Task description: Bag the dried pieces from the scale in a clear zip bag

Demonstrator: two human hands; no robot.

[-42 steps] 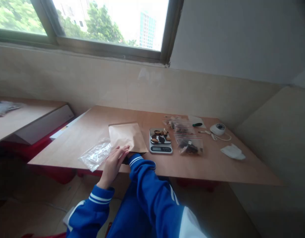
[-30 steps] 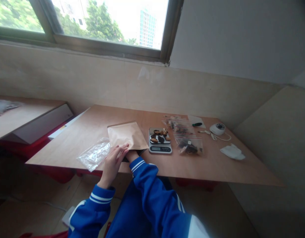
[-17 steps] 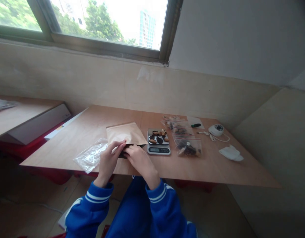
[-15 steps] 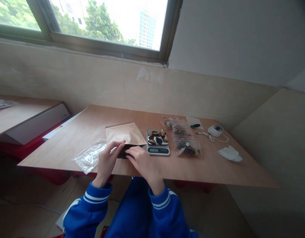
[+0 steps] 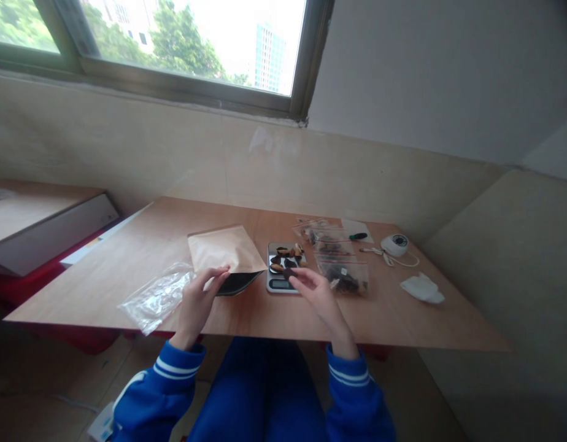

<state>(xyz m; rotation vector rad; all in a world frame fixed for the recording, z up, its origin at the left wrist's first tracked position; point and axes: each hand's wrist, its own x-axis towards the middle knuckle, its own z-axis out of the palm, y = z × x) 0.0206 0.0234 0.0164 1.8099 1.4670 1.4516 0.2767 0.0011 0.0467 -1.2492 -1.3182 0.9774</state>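
Note:
My left hand (image 5: 197, 298) grips the near lip of a brown paper bag (image 5: 224, 248) that lies flat on the wooden table (image 5: 265, 316), and holds its dark mouth open. My right hand (image 5: 315, 290) is at the front of a small digital scale (image 5: 277, 283), and its fingertips pinch a small dark piece (image 5: 288, 274). Several brown and dark pieces (image 5: 284, 255) lie on the scale's platform.
A crumpled clear plastic bag (image 5: 153, 296) lies left of my left hand. Right of the scale are zip bags with dark contents (image 5: 345, 277), a green marker (image 5: 358, 236), a round white device with a cord (image 5: 394, 244) and a white tissue (image 5: 421, 287). A second table (image 5: 30, 215) stands at the left.
My right hand has come out of the paper bag's mouth and moved right to the scale. My left hand has stayed on the bag's lip. The view has shifted slightly.

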